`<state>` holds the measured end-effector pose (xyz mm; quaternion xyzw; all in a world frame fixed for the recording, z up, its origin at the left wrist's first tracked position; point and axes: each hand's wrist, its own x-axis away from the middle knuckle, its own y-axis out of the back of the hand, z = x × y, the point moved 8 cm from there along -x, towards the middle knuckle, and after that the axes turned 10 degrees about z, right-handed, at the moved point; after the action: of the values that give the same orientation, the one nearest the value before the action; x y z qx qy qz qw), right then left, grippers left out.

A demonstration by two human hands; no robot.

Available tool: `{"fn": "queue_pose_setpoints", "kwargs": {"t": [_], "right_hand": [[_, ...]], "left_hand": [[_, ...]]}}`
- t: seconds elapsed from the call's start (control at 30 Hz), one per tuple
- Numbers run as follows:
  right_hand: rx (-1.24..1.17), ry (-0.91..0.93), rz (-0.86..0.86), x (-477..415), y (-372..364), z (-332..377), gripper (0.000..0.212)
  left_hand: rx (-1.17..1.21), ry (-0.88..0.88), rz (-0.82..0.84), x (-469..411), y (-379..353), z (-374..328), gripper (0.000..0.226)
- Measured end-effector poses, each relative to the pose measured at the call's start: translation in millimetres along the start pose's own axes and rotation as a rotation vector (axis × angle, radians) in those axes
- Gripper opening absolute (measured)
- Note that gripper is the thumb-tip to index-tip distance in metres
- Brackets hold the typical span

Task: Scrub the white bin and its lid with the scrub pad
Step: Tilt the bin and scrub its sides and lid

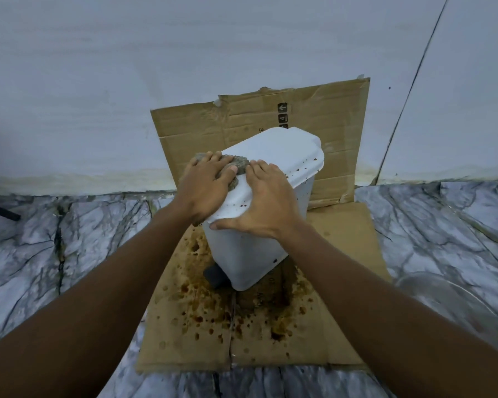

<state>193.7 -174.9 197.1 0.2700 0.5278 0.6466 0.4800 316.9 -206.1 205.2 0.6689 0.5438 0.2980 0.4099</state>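
A white pedal bin point(247, 254) stands on stained cardboard, its lid point(282, 156) closed on top. Brown specks dot the lid's right edge and the side below it. My left hand point(204, 188) lies flat with straight fingers on a grey-green scrub pad point(239, 163), pressing it against the lid's left part. My right hand point(268, 202) rests on the lid's near edge, fingers spread along the top and the thumb hooked over the front corner. A dark pedal point(213, 275) shows at the bin's base.
Flattened cardboard point(345, 242) covers the marble floor point(69, 254) under the bin, spotted with brown stains in front. Another cardboard sheet point(202, 127) leans against the white wall behind. A clear glass bowl point(454, 305) sits at the right. A dark object point(0, 211) lies far left.
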Motion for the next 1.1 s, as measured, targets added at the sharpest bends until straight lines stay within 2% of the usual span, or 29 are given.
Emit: {"fn": "queue_pose_setpoints", "kwargs": {"t": [0.1, 0.23, 0.37, 0.53, 0.73, 0.87, 1.0, 1.1], "right_hand": [[0.015, 0.022, -0.018, -5, -4, 7, 0.136], [-0.025, 0.195, 0.103, -5, 14, -36, 0.132], [-0.018, 0.064, 0.211, -19, 30, -105, 0.127], [0.035, 0.037, 0.255, -28, 28, -103, 0.124], [0.230, -0.051, 0.176, -11, 35, -66, 0.123], [0.292, -0.171, 0.100, 6, 35, -35, 0.112], [0.312, -0.207, -0.066, 30, 31, -16, 0.105], [0.321, -0.127, -0.216, 44, 31, -17, 0.100]], "left_hand": [[0.052, 0.008, 0.030, 1, 1, 11, 0.049], [0.111, -0.061, 0.077, 8, -2, 10, 0.062], [0.060, -0.090, 0.070, 12, -2, 8, 0.062], [0.054, -0.094, 0.094, 16, -1, 13, 0.061], [0.106, -0.054, 0.080, 18, 15, 27, 0.046], [0.101, -0.006, 0.169, 13, 18, 22, 0.046], [-0.004, -0.008, 0.287, 11, 7, -2, 0.049], [-0.084, -0.062, 0.328, 15, -4, -16, 0.051]]}}
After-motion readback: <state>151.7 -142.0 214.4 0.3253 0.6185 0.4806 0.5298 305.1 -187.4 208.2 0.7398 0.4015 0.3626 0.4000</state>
